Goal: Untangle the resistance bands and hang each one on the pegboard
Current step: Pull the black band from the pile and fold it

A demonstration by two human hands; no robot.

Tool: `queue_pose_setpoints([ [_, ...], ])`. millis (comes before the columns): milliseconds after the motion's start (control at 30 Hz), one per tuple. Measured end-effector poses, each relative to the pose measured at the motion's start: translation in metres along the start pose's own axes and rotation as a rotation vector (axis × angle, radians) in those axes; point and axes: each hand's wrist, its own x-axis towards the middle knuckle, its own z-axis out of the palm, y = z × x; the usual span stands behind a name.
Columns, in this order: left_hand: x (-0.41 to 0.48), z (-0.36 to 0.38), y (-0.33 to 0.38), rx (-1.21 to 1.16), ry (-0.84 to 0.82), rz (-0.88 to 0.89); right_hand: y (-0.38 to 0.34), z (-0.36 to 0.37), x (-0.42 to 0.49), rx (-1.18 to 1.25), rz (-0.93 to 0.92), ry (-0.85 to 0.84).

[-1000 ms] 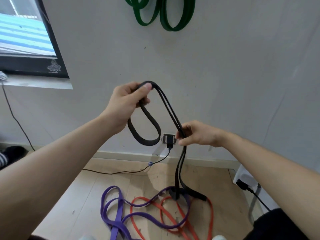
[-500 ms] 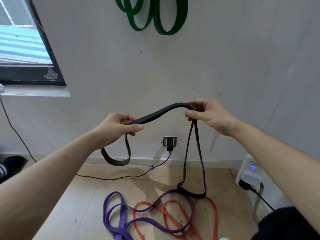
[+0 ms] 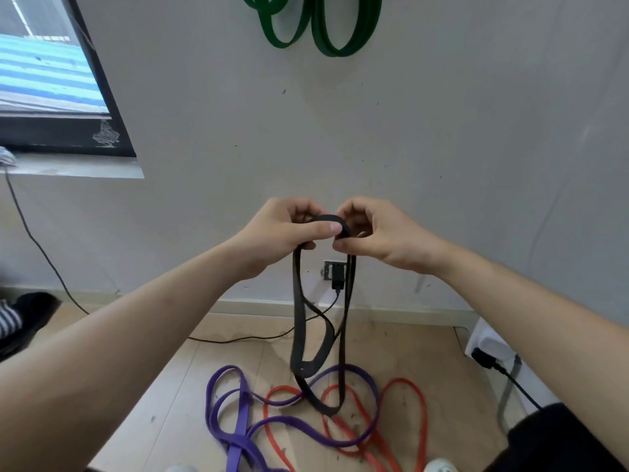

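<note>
At the centre of the frame the left hand (image 3: 282, 229) and the right hand (image 3: 381, 233) meet, almost touching, each with fingers pinched on the top bend of the black resistance band (image 3: 299, 321). The band hangs down from them in long loops, its lowest loop reaching the wooden floor (image 3: 163, 396). There, in the lower middle, the purple band (image 3: 238, 434) and the orange band (image 3: 413, 403) lie tangled together. Green bands (image 3: 326, 35) hang on the wall (image 3: 442, 137) at the top centre.
</note>
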Motion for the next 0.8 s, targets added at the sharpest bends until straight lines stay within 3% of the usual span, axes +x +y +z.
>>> queue_pose_setpoints([
  [233, -0.005, -0.003, 0.006, -0.035, 0.149, 0.055, 0.016, 0.008, 0.000, -0.110, 0.112, -0.144],
  [400, -0.005, -0.017, 0.005, -0.099, 0.240, 0.061, 0.007, 0.002, 0.001, -0.020, 0.117, -0.069],
  [567, -0.008, -0.024, 0.001, -0.120, 0.160, 0.022, -0.009, -0.010, 0.004, 0.209, 0.027, 0.104],
  [667, -0.009, -0.014, 0.003, -0.095, 0.080, 0.034, -0.017, -0.010, 0.004, 0.202, -0.060, 0.198],
  [800, -0.004, -0.001, 0.008, -0.107, 0.084, 0.070, -0.022, -0.002, 0.001, 0.102, -0.138, 0.206],
])
